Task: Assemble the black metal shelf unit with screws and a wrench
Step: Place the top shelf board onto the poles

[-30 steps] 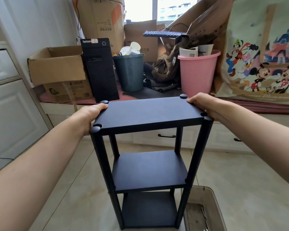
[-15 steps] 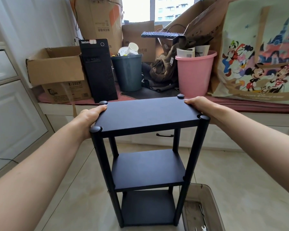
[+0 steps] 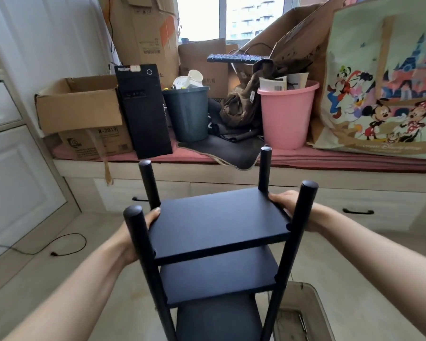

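Black metal three-tier shelf unit (image 3: 217, 244) stands upright on the beige tile floor (image 3: 369, 274), centre frame, four round posts sticking up above its top board. Left hand (image 3: 139, 230) grips the top board's left edge, fingers curled over it; right hand (image 3: 289, 205) grips the right edge behind the near-right post. Clear plastic bin (image 3: 303, 313) sits just beside the unit, lower right. Behind: window bench w/ red mat (image 3: 354, 159), black PC tower (image 3: 143, 110), dark grey bin (image 3: 186, 113), pink bucket (image 3: 287, 114), cardboard boxes (image 3: 81, 112), cartoon-print bag (image 3: 384, 77). White cabinet (image 3: 15, 183) at left; black cable (image 3: 59, 249) lies on the floor.
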The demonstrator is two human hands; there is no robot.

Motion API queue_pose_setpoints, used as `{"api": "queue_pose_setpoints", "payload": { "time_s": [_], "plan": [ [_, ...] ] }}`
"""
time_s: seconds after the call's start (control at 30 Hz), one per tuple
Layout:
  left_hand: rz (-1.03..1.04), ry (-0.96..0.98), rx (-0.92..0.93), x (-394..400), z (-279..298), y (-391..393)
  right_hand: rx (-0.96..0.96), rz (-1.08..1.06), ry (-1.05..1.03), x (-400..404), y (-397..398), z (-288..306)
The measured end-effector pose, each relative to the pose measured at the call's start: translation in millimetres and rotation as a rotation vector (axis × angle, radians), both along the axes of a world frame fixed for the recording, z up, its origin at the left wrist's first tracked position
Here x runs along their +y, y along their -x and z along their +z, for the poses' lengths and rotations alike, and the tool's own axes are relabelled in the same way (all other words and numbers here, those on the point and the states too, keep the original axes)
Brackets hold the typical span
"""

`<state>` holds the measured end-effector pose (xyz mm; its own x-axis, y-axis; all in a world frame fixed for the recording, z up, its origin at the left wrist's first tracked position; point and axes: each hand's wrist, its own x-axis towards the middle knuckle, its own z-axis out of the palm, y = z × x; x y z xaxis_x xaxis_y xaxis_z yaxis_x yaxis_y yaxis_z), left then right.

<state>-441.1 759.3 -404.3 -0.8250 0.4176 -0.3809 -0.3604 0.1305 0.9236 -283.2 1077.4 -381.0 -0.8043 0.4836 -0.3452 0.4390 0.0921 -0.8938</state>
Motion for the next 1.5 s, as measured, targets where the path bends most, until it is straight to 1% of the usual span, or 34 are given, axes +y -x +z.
{"api": "queue_pose_setpoints", "payload": {
  "time_s": [0.13, 0.27, 0.4, 0.57, 0.73, 0.9, 1.0, 1.1, 1.2, 1.3, 1.4, 1.5],
  "plan": [
    [0.015, 0.011, 0.009, -3.5, 1.0, 15.5, -0.001, -0.032, -0.026, 5.0, 15.7, 13.7],
    [0.075, 0.032, 0.021, -1.8, 16.7, 18.2, 0.032, -0.06, -0.061, 8.3, 21.6, 31.2],
    [0.145, 0.071, 0.097, 0.7, 27.2, 19.7, 0.053, -0.072, -0.001, 8.1, 19.8, 38.0],
    [0.128, 0.068, 0.078, -1.6, 26.2, 14.5, 0.042, -0.078, 0.025, 7.7, 18.4, 34.9],
    [0.239, 0.055, 0.069, 2.9, 26.4, 17.7, 0.081, -0.109, 0.037, 4.6, 21.2, 36.2],
    [0.26, 0.079, 0.048, 4.1, 28.6, 22.5, 0.105, -0.09, 0.043, -2.6, 23.1, 45.2],
    [0.24, 0.039, 0.023, 4.8, 29.2, 25.2, 0.14, -0.091, 0.081, -1.0, 23.3, 45.6],
    [0.222, 0.019, 0.027, 7.6, 32.3, 24.8, 0.064, -0.069, 0.057, 0.1, 24.6, 48.0],
    [0.147, 0.026, -0.03, 5.7, 42.7, 21.1, 0.012, -0.048, 0.088, 4.8, 25.8, 52.8],
    [0.042, 0.065, -0.109, -5.3, 57.0, 22.1, -0.079, -0.006, 0.098, 6.7, 27.6, 59.6],
    [-0.017, 0.14, -0.123, -9.8, 65.2, 30.4, -0.17, 0.039, 0.118, 14.0, 35.0, 63.4],
    [-0.04, 0.175, -0.154, -2.8, 71.9, 35.1, -0.186, 0.02, 0.063, 10.8, 49.2, 61.1]
  ]
}}
